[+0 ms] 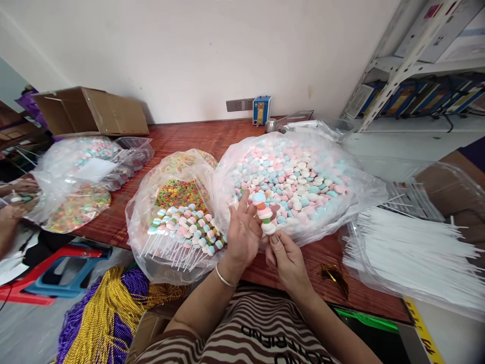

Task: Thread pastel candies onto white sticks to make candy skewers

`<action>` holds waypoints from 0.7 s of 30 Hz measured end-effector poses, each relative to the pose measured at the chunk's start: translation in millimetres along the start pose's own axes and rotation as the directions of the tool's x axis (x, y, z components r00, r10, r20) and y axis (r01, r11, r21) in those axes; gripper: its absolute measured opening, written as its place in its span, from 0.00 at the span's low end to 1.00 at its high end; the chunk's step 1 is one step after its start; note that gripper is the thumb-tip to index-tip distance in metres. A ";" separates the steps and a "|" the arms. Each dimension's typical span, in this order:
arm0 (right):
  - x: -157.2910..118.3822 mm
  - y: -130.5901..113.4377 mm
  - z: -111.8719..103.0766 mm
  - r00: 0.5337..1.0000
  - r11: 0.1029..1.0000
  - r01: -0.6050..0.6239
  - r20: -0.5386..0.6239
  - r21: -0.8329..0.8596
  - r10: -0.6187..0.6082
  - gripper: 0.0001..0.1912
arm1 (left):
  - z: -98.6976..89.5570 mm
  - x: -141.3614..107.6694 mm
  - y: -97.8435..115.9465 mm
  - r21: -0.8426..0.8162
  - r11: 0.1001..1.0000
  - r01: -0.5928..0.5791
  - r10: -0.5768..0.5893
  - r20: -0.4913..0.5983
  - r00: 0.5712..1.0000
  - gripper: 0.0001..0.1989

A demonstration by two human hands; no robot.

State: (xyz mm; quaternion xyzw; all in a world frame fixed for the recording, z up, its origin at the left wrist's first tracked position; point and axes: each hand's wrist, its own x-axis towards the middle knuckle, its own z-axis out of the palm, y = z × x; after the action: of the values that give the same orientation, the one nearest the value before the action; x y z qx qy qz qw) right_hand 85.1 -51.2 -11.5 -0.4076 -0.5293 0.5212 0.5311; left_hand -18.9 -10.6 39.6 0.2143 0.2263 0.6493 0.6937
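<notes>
Fingers (279,243) of the right hand (291,264) pinched the candy stack (265,215), which rose above them; the left hand (242,235), its fingers open, stood just beside it. A slackened pinch could, it seemed, have tipped the stack toward the candy bag (361,192) beyond both.

Your wood-grain table (174,134) bears a pastel-candy bag (361,194), centre; ring-candy bag (137,227), left of centre; cardboard box (119,111), upper left.

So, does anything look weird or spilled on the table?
Nothing looks spilled. One odd thing: a shiny gold scrap lies by itself on the table, near the right hand. It looks unlike the pastel sweets in the plastic bag.
</notes>
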 end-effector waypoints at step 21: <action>-14.0 5.9 4.4 0.984 0.881 0.175 0.043 -0.439 -0.174 0.15 | -14.7 -1.5 -21.6 0.039 0.996 -0.075 0.076 -0.042 0.996 0.17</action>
State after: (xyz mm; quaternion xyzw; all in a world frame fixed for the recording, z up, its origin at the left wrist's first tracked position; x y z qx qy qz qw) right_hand 81.5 -64.7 -18.7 -0.4672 -0.6685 0.3384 0.4693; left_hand -10.3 -13.4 15.1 0.2216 0.2450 0.6752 0.6595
